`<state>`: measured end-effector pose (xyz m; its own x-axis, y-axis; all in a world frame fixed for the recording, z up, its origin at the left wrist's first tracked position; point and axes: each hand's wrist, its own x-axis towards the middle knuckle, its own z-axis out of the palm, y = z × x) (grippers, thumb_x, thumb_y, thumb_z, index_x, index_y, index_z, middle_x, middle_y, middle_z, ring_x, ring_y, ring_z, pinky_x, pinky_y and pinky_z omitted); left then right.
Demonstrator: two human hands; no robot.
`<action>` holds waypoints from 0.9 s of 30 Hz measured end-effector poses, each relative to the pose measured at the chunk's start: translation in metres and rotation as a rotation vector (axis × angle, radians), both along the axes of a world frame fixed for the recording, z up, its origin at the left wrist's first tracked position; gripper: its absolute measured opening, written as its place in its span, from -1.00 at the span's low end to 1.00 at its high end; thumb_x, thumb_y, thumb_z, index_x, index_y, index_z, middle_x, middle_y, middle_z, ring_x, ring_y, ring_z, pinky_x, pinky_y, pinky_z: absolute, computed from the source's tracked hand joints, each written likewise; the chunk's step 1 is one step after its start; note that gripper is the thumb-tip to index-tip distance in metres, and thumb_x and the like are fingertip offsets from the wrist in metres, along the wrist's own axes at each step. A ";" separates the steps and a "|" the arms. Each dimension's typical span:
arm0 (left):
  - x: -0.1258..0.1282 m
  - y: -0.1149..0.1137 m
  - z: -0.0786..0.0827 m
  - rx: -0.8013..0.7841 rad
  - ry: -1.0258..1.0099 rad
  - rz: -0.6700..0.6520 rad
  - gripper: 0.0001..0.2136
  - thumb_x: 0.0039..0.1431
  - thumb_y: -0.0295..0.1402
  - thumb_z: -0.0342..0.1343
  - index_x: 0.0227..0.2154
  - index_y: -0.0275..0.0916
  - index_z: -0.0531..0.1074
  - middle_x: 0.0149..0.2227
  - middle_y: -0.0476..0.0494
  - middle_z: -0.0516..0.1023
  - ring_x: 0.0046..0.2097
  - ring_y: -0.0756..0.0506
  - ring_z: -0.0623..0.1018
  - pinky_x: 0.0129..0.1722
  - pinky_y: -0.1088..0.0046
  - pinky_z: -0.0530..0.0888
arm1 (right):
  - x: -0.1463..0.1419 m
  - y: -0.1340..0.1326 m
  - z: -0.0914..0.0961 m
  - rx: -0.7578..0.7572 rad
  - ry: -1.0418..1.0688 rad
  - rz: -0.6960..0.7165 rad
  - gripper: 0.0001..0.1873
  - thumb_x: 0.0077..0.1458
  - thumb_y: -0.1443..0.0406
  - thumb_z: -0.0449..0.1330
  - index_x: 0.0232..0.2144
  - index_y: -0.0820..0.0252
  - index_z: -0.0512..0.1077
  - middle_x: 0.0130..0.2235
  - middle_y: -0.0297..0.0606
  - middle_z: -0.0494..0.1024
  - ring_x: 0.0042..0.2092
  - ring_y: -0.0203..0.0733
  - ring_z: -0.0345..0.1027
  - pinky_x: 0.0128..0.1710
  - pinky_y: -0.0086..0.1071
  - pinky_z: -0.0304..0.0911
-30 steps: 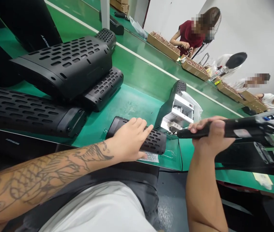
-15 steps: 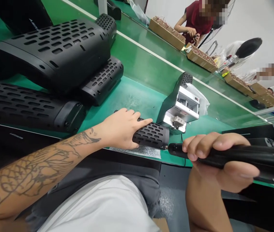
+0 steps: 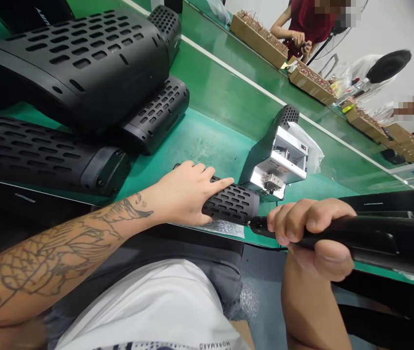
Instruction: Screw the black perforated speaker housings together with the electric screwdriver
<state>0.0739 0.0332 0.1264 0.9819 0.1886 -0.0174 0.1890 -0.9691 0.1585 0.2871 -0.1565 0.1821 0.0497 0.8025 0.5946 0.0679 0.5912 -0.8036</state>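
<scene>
Our left hand (image 3: 187, 194) lies on the tube (image 3: 234, 204), grip wide. At its 4 o'clock our right hand (image 3: 312, 236) has its grip wrapped around the driver (image 3: 374, 238), tip at the tube's end.

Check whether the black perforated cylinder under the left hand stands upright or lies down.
Lying down: the black perforated cylinder rests lengthwise on the green table, the left hand holding it.

Small slotted casing (image 3: 232, 204), under the left hand (image 3: 183, 194): black plastic, matt, finely grained.
Power screwdriver (image 3: 382, 238), in the right hand (image 3: 312, 233): black plastic body, smooth, with a slight sheen.
Bench mat (image 3: 207, 146): green rubbery sheet, dull and scuffed.
Feeder unit (image 3: 281, 160): bare brushed metal, satin.
Large slotted casings (image 3: 82, 63): matt black plastic.
Trays (image 3: 258, 39): brown cardboard.
Bag (image 3: 311, 150): thin, crinkled plastic film.
</scene>
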 end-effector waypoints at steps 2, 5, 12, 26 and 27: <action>0.000 0.000 0.000 0.004 0.005 -0.002 -0.01 0.28 0.05 0.48 0.71 -0.09 0.34 0.20 -0.46 0.70 0.08 -0.51 0.73 0.06 0.02 0.54 | 0.008 -0.004 -0.002 -0.031 -0.012 0.043 -0.85 0.45 0.21 0.51 -0.10 0.09 0.64 -0.44 -0.44 0.63 -0.62 -0.23 0.48 -0.50 -0.25 0.58; 0.001 0.000 0.000 0.007 0.000 -0.005 -0.01 0.30 0.08 0.47 0.71 -0.09 0.34 0.19 -0.45 0.70 0.08 -0.50 0.73 0.04 0.02 0.54 | 0.012 -0.012 -0.007 -0.084 0.008 0.035 -0.81 0.45 0.14 0.52 -0.06 0.05 0.64 -0.39 -0.41 0.66 -0.54 -0.20 0.54 -0.39 -0.20 0.64; -0.002 -0.009 0.004 0.008 0.003 0.026 -0.02 0.30 0.08 0.50 0.68 -0.14 0.38 0.13 -0.45 0.72 0.05 -0.49 0.73 0.03 0.02 0.54 | -0.001 -0.025 0.006 -0.078 0.071 -0.154 -0.73 0.43 0.02 0.52 -0.11 0.04 0.66 -0.47 -0.49 0.54 -0.62 -0.26 0.39 -0.49 -0.23 0.54; -0.051 -0.002 -0.022 -0.143 -0.335 -0.012 -0.04 0.35 0.04 0.54 0.67 -0.18 0.32 0.43 -0.57 0.59 0.36 -0.63 0.65 0.36 -0.27 0.62 | 0.067 0.038 -0.017 0.181 0.067 -0.784 -0.47 0.25 -0.06 0.65 -0.37 0.09 0.49 -0.56 -0.48 0.54 -0.66 -0.25 0.36 -0.58 -0.31 0.51; -0.060 0.003 -0.029 -0.179 -0.383 -0.004 -0.05 0.38 0.02 0.51 0.69 -0.14 0.28 0.49 -0.56 0.54 0.41 -0.64 0.62 0.43 -0.31 0.59 | 0.065 0.036 -0.017 0.179 0.066 -0.778 -0.48 0.25 -0.05 0.64 -0.38 0.10 0.49 -0.56 -0.48 0.54 -0.66 -0.25 0.37 -0.58 -0.31 0.51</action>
